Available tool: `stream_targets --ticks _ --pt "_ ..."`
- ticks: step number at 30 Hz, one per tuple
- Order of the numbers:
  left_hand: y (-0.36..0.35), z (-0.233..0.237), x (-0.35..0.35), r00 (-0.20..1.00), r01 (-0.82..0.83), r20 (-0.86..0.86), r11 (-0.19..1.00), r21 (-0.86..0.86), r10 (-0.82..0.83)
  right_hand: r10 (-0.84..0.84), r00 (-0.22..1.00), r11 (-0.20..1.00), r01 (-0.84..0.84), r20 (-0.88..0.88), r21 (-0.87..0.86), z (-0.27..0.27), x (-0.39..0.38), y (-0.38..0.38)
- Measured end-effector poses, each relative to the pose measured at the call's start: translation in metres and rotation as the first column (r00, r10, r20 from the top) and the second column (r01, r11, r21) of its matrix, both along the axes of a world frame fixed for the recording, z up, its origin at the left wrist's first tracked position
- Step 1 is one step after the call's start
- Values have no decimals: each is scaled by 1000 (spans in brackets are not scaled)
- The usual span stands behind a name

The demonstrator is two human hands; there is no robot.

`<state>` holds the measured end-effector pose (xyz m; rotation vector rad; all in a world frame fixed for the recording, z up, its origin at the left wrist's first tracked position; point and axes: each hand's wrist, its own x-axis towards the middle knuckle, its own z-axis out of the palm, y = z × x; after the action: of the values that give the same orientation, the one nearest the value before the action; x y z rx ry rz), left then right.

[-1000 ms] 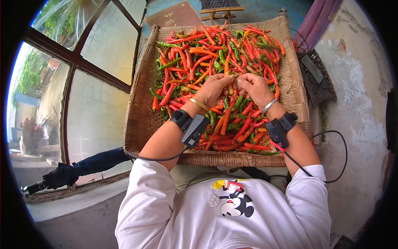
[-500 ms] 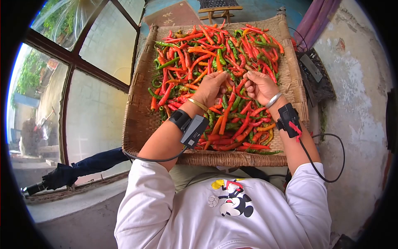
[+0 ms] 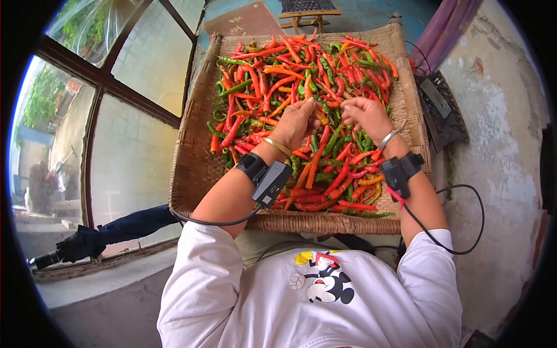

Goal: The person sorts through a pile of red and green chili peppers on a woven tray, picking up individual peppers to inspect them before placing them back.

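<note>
While the left hand [image 3: 299, 123] curls its fingers narrowly over the heap, an orange-red pepper [image 3: 308, 87] shows just beyond its thumb; whether that hand grips it, one cannot tell. To the right, slightly apart, the right hand [image 3: 366, 119] bends its fingers inward toward the thumb, and anything between them is too small to make out.

Beneath both hands, slender, glossy chili peppers [image 3: 348, 177] in red, orange and green, some smooth and some twisted, lie heaped in a rectangular tray of coarse woven wicker [image 3: 325, 223] with a thick, rounded near rim. A smooth gold-coloured bangle [image 3: 277, 146] circles the left wrist, a silver-coloured bangle [image 3: 388, 139] the right. At left lies a dark folded fabric umbrella [image 3: 136, 226]; at right stands a rough, flaking plaster wall [image 3: 493, 145].
</note>
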<state>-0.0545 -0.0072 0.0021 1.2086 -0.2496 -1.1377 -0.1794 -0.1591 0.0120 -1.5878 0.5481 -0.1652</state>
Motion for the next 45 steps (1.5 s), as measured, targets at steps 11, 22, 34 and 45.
stream_targets --ticks 11,22,34,45 --pt "3 7 0 987 -42 -156 998 -38 36 285 950 931 -242 131 -273 15 3 44" --pt "5 -19 -2 -7 290 678 647 705 -735 18 986 981 15 168 -193 27 -3 -2" --pt "3 -2 6 468 382 575 741 553 -671 74 997 919 -83 -38 -385 -8 1 4" --pt "5 10 22 879 -110 476 974 199 2 335 912 942 -319 -235 107 10 3 40"
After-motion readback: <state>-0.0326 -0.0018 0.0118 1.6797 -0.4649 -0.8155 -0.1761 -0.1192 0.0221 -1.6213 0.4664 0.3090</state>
